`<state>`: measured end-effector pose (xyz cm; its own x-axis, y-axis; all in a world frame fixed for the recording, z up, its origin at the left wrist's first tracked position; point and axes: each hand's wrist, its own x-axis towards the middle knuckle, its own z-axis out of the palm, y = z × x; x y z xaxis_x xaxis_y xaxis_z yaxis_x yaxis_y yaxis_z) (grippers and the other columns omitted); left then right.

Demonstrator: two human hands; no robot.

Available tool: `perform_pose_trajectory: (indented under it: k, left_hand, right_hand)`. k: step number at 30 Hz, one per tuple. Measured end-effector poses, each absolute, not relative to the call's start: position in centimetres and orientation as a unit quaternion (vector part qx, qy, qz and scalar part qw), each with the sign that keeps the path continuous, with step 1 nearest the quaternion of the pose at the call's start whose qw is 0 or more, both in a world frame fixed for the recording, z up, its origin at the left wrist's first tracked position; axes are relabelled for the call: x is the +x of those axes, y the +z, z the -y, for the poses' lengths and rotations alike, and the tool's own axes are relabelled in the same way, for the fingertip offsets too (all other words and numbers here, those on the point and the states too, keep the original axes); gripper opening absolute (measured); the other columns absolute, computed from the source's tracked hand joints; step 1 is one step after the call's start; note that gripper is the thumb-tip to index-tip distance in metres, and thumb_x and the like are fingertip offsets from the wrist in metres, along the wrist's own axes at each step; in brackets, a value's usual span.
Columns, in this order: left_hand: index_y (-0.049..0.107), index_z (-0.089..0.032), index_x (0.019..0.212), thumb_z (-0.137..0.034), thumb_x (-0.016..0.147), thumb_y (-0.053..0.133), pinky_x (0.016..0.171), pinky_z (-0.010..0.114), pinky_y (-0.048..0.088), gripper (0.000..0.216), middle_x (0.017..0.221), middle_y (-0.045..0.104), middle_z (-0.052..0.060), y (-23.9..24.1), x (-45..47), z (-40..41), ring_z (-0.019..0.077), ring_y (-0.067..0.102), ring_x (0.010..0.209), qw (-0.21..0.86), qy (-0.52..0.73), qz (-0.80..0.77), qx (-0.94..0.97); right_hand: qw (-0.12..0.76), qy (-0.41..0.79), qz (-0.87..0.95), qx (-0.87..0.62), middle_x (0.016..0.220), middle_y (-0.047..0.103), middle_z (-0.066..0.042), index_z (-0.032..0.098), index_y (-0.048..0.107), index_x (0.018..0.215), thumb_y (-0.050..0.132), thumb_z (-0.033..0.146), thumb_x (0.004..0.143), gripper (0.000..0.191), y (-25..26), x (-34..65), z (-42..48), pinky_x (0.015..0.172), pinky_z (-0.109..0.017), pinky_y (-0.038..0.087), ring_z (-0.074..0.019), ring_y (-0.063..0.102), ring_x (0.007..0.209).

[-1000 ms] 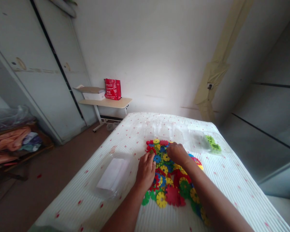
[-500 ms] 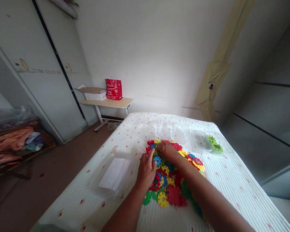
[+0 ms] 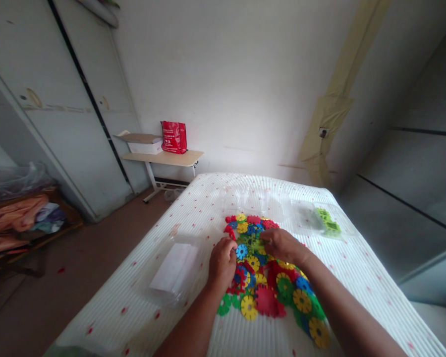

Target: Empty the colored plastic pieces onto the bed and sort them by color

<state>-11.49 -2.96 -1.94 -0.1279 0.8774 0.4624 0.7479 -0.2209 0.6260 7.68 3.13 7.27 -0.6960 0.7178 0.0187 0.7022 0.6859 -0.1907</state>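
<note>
On the white sheet (image 3: 342,287), one notched blue disc (image 3: 241,251) lies just beside the left hand (image 3: 222,259), around 3 o'clock from its fingertips — right hand (image 3: 285,245) farther, disc at its 8. Round, no long axis; surrounding pile (image 3: 260,278) runs 11 to 5. Fingers curled both sides — can't tell if gripping.

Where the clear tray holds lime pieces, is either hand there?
No, the left hand and right hand are at the multicoloured pile, apart from the tray.

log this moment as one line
left hand: at left edge of multicoloured notched plastic pieces | right hand: over their right side | grasp: unclear
</note>
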Motion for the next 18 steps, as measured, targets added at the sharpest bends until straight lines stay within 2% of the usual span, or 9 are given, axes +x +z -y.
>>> perform_pose_trajectory:
  k: [2, 4, 8, 14, 18]
  left_hand:
    - [0.06, -0.021, 0.079, -0.005, 0.078, 0.041, 0.089, 0.036, 0.04, 0.025, 0.085, 0.065, 0.001, -1.7, -11.4, 3.2, 0.0155, 0.059, 0.085, 0.074, 0.421, -0.618, 0.66]
    - [0.062, -0.023, 0.088, -0.008, 0.081, 0.042, 0.099, 0.045, 0.032, 0.026, 0.093, 0.068, 0.001, -1.4, -11.2, 3.5, 0.0165, 0.061, 0.09, 0.07, 0.415, -0.627, 0.655]
    - [0.06, -0.026, 0.107, -0.023, 0.084, 0.05, 0.105, 0.054, 0.02, 0.025, 0.107, 0.068, 0.003, -0.7, -10.9, 4.0, 0.0198, 0.06, 0.1, 0.055, 0.404, -0.635, 0.656]
    - [0.06, -0.023, 0.111, -0.026, 0.076, 0.058, 0.1, 0.045, 0.036, 0.035, 0.122, 0.059, 0.007, -0.8, -10.9, 3.9, 0.023, 0.053, 0.111, 0.05, 0.362, -0.597, 0.714]
    - [0.055, -0.021, 0.121, -0.033, 0.075, 0.059, 0.101, 0.046, 0.035, 0.049, 0.133, 0.049, 0.011, -1.7, -11.0, 3.6, 0.0274, 0.046, 0.121, 0.028, 0.329, -0.596, 0.732]
  right_hand:
    - [0.055, 0.117, 0.908, -0.398, 0.063, 0.058, 0.001, 0.019, 0.057, 0.068, 0.049, 0.012, 0.071, 0.012, 7.6, 8.6, -2.3, 0.054, -0.021, 0.031, -0.0112, 0.05, 0.058]
    - [0.074, 0.126, 0.902, -0.406, 0.061, 0.056, 0.002, 0.02, 0.055, 0.066, 0.048, 0.016, 0.075, 0.012, 7.9, 9.3, -1.6, 0.051, -0.021, 0.029, -0.0104, 0.047, 0.055]
    - [0.133, 0.09, 0.894, -0.418, 0.062, 0.055, 0.001, 0.02, 0.052, 0.064, 0.044, 0.022, 0.082, 0.02, 8.2, 10.4, -0.8, 0.051, -0.022, 0.028, -0.0105, 0.046, 0.055]
    - [0.182, -0.003, 0.861, -0.475, 0.065, 0.057, -0.002, 0.02, 0.055, 0.067, 0.043, 0.027, 0.085, 0.023, 7.1, 11.6, -1.1, 0.056, -0.023, 0.032, -0.0133, 0.05, 0.061]
    - [0.215, -0.024, 0.852, -0.477, 0.073, 0.06, -0.006, 0.019, 0.061, 0.076, 0.042, 0.023, 0.086, 0.022, 6.7, 12.1, -0.6, 0.063, -0.025, 0.038, -0.0163, 0.053, 0.071]
